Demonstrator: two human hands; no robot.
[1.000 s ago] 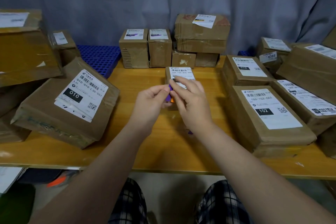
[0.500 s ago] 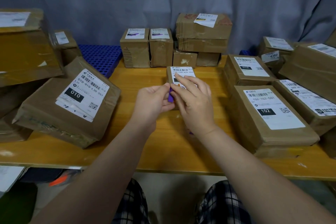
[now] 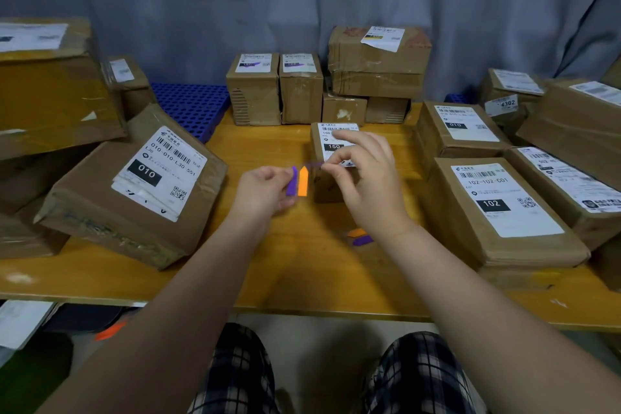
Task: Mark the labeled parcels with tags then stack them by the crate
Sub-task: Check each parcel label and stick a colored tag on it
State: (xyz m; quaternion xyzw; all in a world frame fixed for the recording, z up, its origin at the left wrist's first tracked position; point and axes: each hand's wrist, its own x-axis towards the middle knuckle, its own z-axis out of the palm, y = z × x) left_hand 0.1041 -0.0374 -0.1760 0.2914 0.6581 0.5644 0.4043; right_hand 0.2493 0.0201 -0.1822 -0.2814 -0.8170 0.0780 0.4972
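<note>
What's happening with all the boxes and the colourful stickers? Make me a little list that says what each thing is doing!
Left hand: holds purple and orange arrow tags
Right hand: pinches one purple tag in front of Parcel 150
Parcel 150: middle of the table, behind both hands
Loose tags: one orange, one purple, lying by the right wrist
Blue crate: back left, behind parcel 010
Parcel 102: right side, label up

Small parcel (image 3: 318, 151), label: "150".
Left of it, large parcel (image 3: 134, 185): "010", "010-010-L30-551".
Right of it, flat parcel (image 3: 504, 205): "102", "102-102-C01".
Right and further back, rear parcel (image 3: 460, 128): "010".
Farther right, sticker (image 3: 505, 104): "4302".
</note>
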